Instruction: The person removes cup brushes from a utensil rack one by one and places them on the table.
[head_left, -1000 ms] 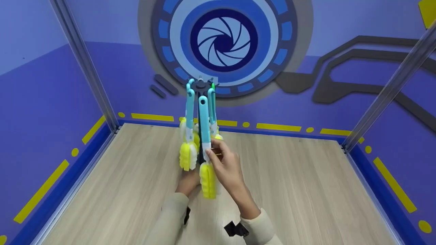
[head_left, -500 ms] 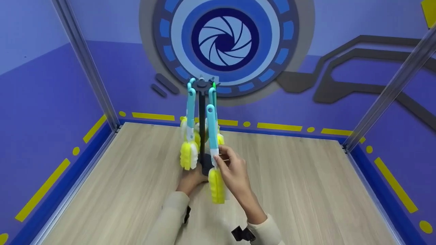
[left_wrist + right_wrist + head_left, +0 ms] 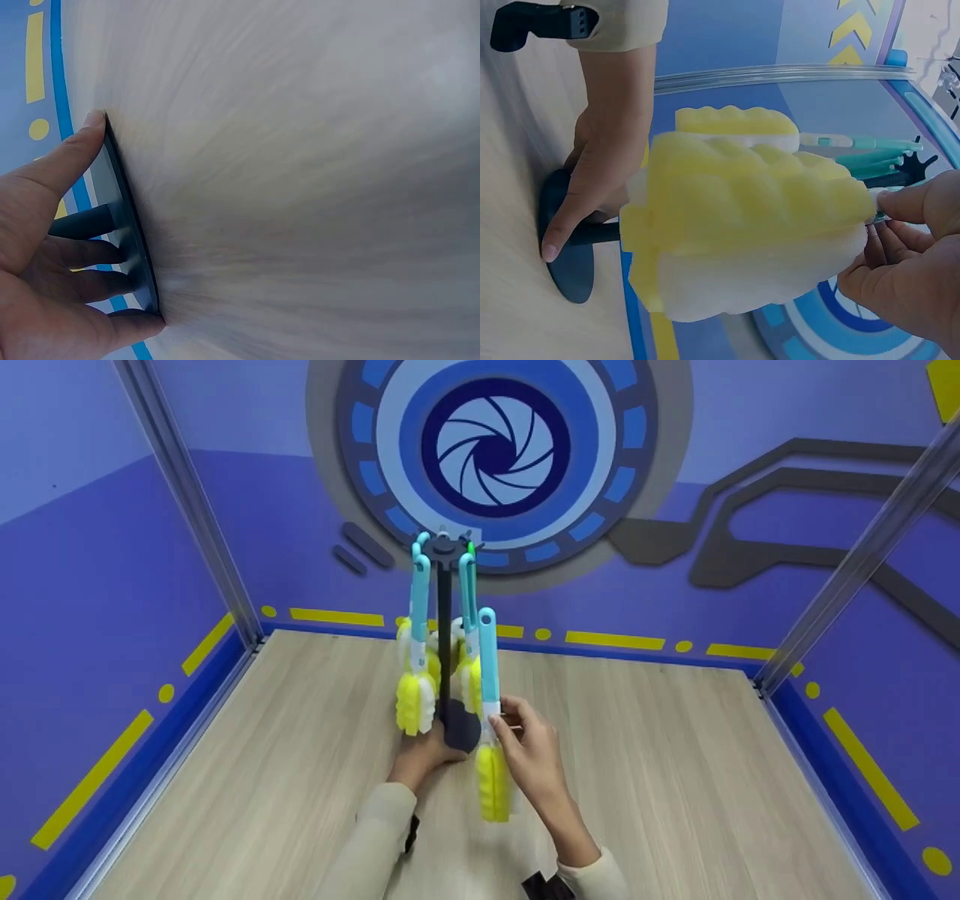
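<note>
One brush (image 3: 489, 679) hangs sponge-down from right fingers (image 3: 521, 709) pinching its neck (image 3: 490, 710); left fingers (image 3: 97, 253) clasp the stand base (image 3: 461, 726).

The worktop (image 3: 645, 765) is a pale wood-look surface, its fine grain running from the near side toward the back. Its far edge meets the blue foot of the rear wall (image 3: 825, 607), straight across; blue-footed walls also border it at left and right, and its near edge runs out of the head view. Near its middle, the thin, rounded dark base (image 3: 461, 727) of a black stand (image 3: 445, 630) sits flat on it.
</note>
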Tool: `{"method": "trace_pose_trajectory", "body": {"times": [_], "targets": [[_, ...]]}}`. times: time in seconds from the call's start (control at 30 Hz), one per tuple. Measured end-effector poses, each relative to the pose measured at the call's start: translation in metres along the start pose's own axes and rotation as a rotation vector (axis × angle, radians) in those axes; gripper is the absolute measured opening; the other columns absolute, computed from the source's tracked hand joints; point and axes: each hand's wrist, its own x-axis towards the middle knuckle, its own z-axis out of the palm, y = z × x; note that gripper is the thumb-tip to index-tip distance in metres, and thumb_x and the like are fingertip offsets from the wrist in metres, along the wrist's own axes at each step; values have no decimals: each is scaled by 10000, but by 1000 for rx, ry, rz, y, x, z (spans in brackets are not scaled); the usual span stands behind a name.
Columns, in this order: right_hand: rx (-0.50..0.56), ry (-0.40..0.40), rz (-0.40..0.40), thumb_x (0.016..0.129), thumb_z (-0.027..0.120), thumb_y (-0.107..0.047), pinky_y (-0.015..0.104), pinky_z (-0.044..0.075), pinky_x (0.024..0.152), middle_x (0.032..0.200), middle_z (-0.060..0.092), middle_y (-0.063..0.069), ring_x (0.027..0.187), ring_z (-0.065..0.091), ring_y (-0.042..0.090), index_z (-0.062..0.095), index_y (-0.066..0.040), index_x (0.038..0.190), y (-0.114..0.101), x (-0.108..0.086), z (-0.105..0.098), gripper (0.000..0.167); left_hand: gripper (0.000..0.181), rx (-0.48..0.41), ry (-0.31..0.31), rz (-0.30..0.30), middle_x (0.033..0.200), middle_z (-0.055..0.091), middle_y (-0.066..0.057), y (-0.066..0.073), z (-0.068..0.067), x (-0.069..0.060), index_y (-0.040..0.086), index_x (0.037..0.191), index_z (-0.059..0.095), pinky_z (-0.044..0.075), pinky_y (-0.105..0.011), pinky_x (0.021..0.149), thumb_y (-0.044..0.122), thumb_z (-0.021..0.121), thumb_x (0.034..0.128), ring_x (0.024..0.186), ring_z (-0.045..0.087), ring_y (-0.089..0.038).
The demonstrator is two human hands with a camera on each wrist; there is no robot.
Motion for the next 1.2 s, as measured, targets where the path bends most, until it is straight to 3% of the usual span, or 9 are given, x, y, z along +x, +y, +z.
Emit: {"method": "trace_pose_trajectory", "body": {"times": [0.4,0.67,0.87,1.2], "targets": [[-4,43,84,993,644,-57,291,579,792,1041,702,75,902,665,176,641,-29,1248,20,-5,-5,256,1046,-11,-62,-108,1555,367,-273,2,1,0,-115,1520,308,264,-477,1209,225,923,744,1459,340,-370],[-9,60,77,993,638,-39,315,583,797,1056,715,110,906,678,206,644,13,1233,34,-6,-6,246,997,31,-20,-23,1460,457,-322,1,1,1,-193,1438,370,310,-481,1179,221,932,726,1398,413,-413],[-33,65,113,993,639,-42,328,581,806,1056,716,104,910,678,198,648,6,1231,42,-8,-4,243,1013,17,-45,-62,1505,412,-313,2,1,1,-172,1469,343,294,-488,1190,226,924,741,1423,382,-399],[-36,69,157,993,642,-53,289,574,770,1047,719,106,889,674,185,657,12,1223,57,-9,1,239,937,54,-15,-29,1440,484,-304,2,1,-1,-162,1418,430,328,-499,1165,254,927,741,1367,446,-408]]}}
